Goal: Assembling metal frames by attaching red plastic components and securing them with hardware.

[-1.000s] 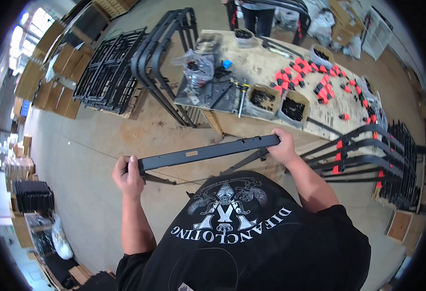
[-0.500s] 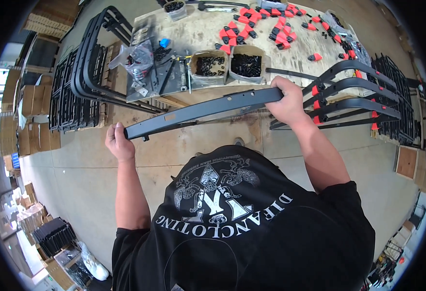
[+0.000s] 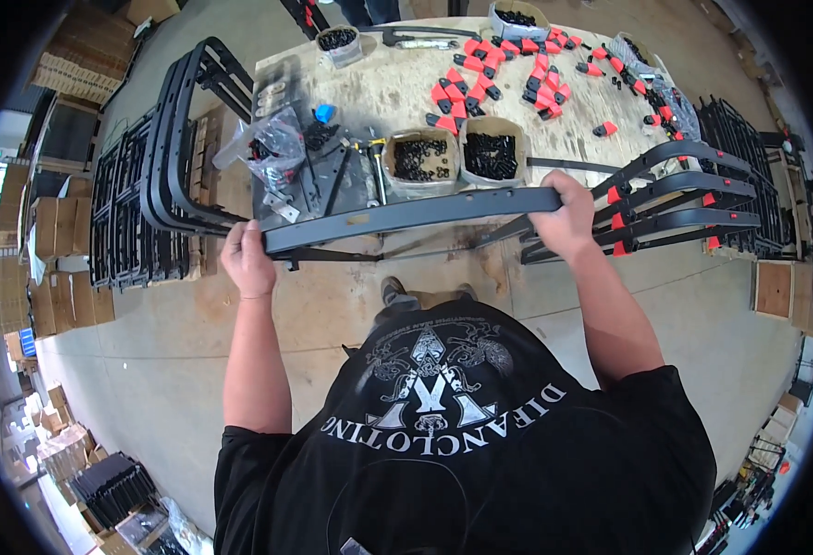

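My left hand is closed round one end of a long black metal bar. My right hand grips its other end, slightly higher. Slots and small holes show along the bar, which spans across in front of me at the table's near edge; darker rails run underneath, and I cannot tell whether they belong to it. Just beyond it stand two bins of small black parts, one beside the other. Near my right hand several black bent frames with red pieces on them are stacked.
The wooden work table carries scattered red and black brackets, a clear plastic bag, a hammer and further bins. More black frames stand at the left. Another person's legs show beyond the table.
The bar and both hands have moved away from me toward the table and a little right. The bar now lies more level, and a person's legs have come into view at the far side.
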Demonstrator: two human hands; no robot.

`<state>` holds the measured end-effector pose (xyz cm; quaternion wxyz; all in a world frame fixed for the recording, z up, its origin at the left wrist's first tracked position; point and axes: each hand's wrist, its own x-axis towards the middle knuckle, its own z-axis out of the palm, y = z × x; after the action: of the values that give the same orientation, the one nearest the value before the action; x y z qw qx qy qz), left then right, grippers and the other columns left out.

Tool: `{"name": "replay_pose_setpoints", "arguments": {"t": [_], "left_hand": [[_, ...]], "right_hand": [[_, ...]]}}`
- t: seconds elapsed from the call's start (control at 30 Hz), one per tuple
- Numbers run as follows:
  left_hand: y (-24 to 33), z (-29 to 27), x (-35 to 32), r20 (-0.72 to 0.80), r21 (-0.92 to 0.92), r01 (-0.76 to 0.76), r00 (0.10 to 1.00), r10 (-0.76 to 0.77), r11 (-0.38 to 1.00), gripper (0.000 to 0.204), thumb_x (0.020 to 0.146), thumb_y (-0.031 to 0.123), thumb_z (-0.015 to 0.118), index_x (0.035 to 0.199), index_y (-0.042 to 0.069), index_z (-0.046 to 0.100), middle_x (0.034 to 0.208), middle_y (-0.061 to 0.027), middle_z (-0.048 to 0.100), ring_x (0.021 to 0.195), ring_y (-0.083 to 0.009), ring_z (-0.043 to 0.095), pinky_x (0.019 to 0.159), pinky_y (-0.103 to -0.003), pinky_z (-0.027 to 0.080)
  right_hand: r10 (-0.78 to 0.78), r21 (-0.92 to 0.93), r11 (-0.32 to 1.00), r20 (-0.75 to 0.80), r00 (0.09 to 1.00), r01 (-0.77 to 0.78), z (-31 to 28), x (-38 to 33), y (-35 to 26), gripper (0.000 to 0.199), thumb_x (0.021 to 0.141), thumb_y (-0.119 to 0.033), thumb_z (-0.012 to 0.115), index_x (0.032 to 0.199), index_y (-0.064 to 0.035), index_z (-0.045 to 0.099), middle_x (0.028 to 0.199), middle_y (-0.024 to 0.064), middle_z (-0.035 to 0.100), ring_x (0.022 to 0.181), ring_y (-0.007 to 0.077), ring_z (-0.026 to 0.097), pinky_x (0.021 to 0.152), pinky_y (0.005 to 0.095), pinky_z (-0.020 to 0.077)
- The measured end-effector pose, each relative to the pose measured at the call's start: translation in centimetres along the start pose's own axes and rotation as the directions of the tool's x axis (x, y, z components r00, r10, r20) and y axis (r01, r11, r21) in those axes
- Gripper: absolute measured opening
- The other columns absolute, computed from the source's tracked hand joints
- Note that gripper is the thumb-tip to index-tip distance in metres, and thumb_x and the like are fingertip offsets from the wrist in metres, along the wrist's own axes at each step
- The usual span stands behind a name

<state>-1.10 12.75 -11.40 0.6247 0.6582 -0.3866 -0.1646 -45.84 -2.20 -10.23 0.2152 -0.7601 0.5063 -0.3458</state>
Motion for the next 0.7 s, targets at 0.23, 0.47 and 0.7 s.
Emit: {"name": "replay_pose_setpoints", "arguments": {"t": [0.23, 0.47, 0.7], "left_hand": [[-1.1, 2.6, 6.3, 0.146, 0.042, 0.010, 0.989, -0.016, 0.999, 0.033, 0.098, 0.017, 0.060, 0.071, 0.000, 0.053, 0.065, 0.0017, 0.046, 0.065, -0.0083, 0.039, 0.058, -0.028, 0.035], [-2.1, 3.0, 9.0, 0.149, 0.120, -0.148, 0.980, 0.129, 0.982, 0.034, 0.097, 0.021, 0.061, 0.072, -0.001, 0.054, 0.063, -0.0078, 0.048, 0.062, -0.0137, 0.041, 0.058, -0.034, 0.040], [-1.6, 3.0, 8.8, 0.184, 0.086, -0.117, 0.978, 0.100, 0.989, 0.033, 0.097, 0.018, 0.061, 0.072, -0.002, 0.053, 0.062, -0.0063, 0.048, 0.063, -0.0130, 0.042, 0.059, -0.032, 0.039]], "right_hand": [[0.212, -0.009, 0.977, -0.039, 0.977, -0.212, 2.0, 5.7, 0.3, 0.018, 0.071, -0.002, 0.072, 0.082, -0.0034, 0.058, 0.066, 0.0068, 0.055, 0.062, 0.0159, 0.053, 0.061, 0.0317, 0.0458], [0.155, -0.121, 0.978, -0.116, 0.981, -0.168, 3.7, 9.0, 0.0, 0.020, 0.072, -0.004, 0.070, 0.091, -0.0020, 0.065, 0.071, 0.0120, 0.060, 0.066, 0.0245, 0.059, 0.065, 0.0367, 0.0478], [0.200, -0.129, 0.966, -0.164, 0.966, -0.222, 3.9, 8.1, 0.8, 0.027, 0.074, -0.010, 0.076, 0.096, -0.0016, 0.063, 0.080, 0.0148, 0.061, 0.077, 0.0265, 0.063, 0.074, 0.0382, 0.0500]]}}
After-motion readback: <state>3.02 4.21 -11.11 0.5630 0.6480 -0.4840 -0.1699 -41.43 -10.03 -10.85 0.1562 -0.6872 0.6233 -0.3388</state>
